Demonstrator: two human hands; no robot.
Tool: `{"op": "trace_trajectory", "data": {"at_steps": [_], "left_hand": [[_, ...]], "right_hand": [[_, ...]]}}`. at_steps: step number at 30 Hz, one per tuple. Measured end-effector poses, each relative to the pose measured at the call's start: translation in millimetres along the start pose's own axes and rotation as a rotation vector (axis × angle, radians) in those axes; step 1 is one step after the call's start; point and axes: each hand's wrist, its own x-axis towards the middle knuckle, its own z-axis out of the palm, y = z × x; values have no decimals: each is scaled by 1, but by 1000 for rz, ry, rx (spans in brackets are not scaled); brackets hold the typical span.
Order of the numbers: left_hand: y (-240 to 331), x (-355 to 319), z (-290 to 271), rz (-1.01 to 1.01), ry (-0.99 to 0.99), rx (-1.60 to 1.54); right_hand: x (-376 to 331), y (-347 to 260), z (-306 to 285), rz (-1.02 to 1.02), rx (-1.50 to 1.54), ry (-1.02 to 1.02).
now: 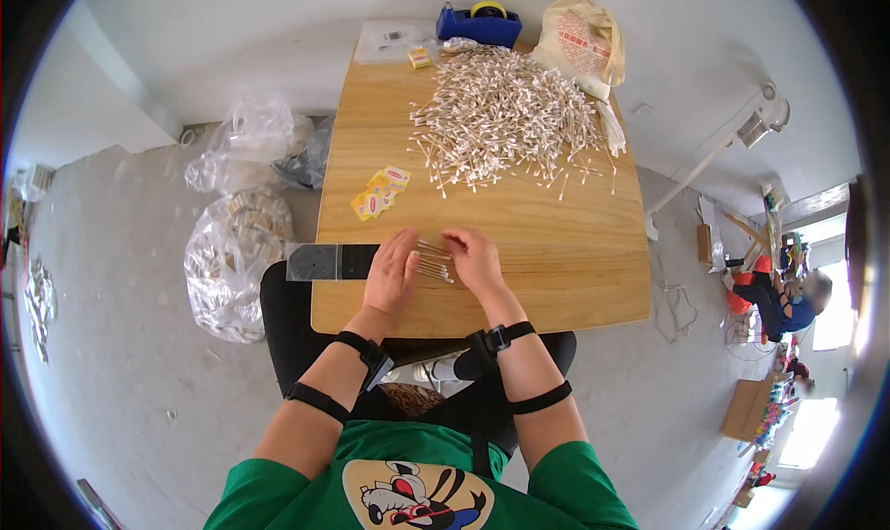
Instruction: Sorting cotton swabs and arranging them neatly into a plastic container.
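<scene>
A small row of cotton swabs (pixel 434 269) lies on the wooden table (pixel 556 280) between my two hands. My left hand (pixel 394 272) rests with its fingers stretched out beside the swabs, over the inner end of a flat bag. That bag (pixel 326 262), part clear and part black, sticks out past the table's left edge. From the other side my right hand (pixel 475 259) has its fingers curled in at the swab ends, seemingly pinching the uppermost ones. Farther back spreads a large heap of loose cotton swabs (pixel 505 108).
Yellow and white printed cards (pixel 380 193) lie left of the heap. Behind it are a blue tape dispenser (pixel 478 25), a small yellow box (pixel 420 57) and a cream cloth bag (pixel 579 44). Filled clear plastic bags (pixel 232 271) stand on the floor at left. Another person (pixel 788 312) sits far right.
</scene>
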Motion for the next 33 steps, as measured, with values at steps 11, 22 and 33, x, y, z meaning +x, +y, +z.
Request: {"op": "trace_trajectory", "data": {"at_steps": [11,22,33], "left_hand": [[4,2,-3,85,-101,131],[3,-1,-1,-9,31,-40],[6,3,-2,87,-75,182]], "right_hand": [[24,-1,0,-86,-78,145],[31,17,2,-256,-247,158],[47,-8,-4,-150,-182,-6]]}}
